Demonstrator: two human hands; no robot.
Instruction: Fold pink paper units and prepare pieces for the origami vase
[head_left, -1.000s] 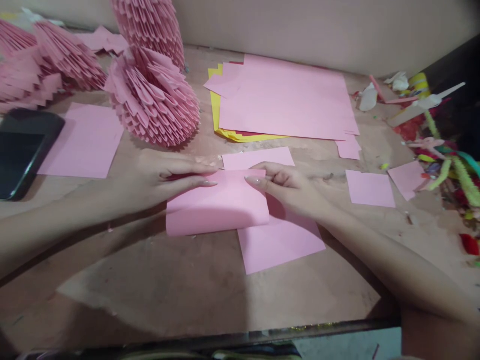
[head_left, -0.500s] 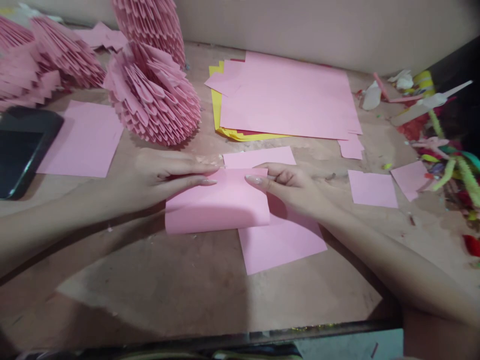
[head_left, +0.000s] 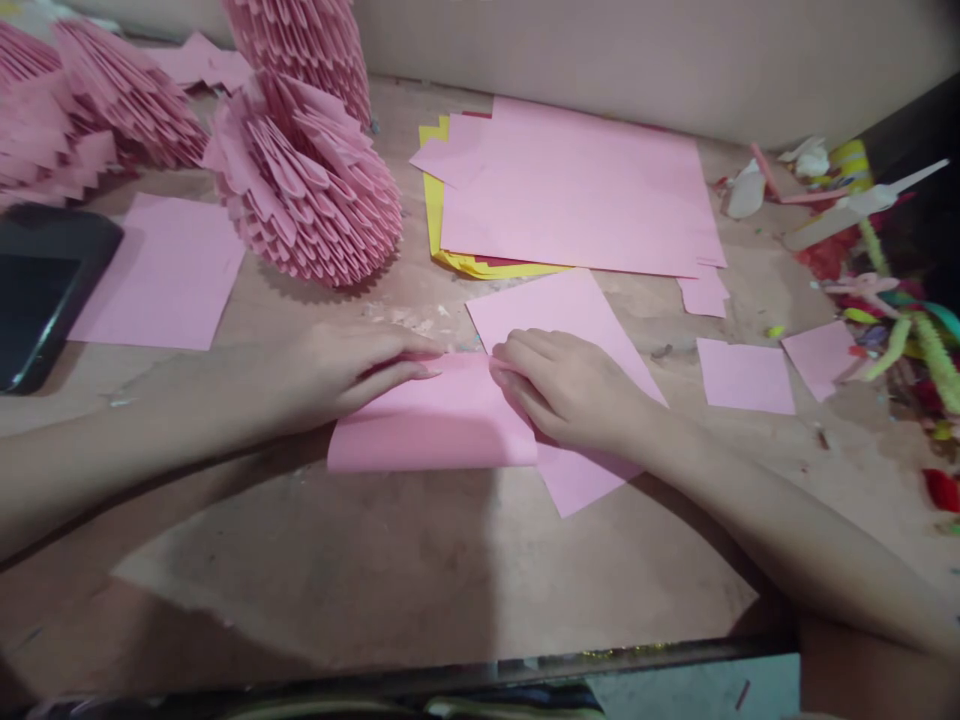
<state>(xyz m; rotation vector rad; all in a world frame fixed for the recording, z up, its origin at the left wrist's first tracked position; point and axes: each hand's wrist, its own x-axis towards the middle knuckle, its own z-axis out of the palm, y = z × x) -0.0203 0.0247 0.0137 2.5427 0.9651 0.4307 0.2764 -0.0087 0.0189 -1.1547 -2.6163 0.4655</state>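
A sheet of pink paper [head_left: 442, 425] is bent over double, its rounded fold toward the table's front edge. My left hand [head_left: 367, 370] holds the far edge at its left part, with thumb and fingers closed on it. At the right end of that edge, my right hand [head_left: 566, 385] presses its bunched fingers down on the paper. Under and beyond the right hand lies another flat pink sheet [head_left: 566, 310], partly hidden by the hand and the folded paper.
Pink folded-paper models [head_left: 315, 190] stand at the back left, near a black phone [head_left: 45, 290] and a pink square [head_left: 169, 270]. A stack of large pink sheets [head_left: 577, 190] lies by the wall. Small pink pieces [head_left: 746, 375], a glue gun nozzle-like white tool [head_left: 840, 215] and craft scraps [head_left: 907, 330] are at right.
My right hand has turned over, its fingers now bunched at the paper's far edge. The loose pink sheet beneath has shifted away from me and rotated. My left hand stays near the far edge.
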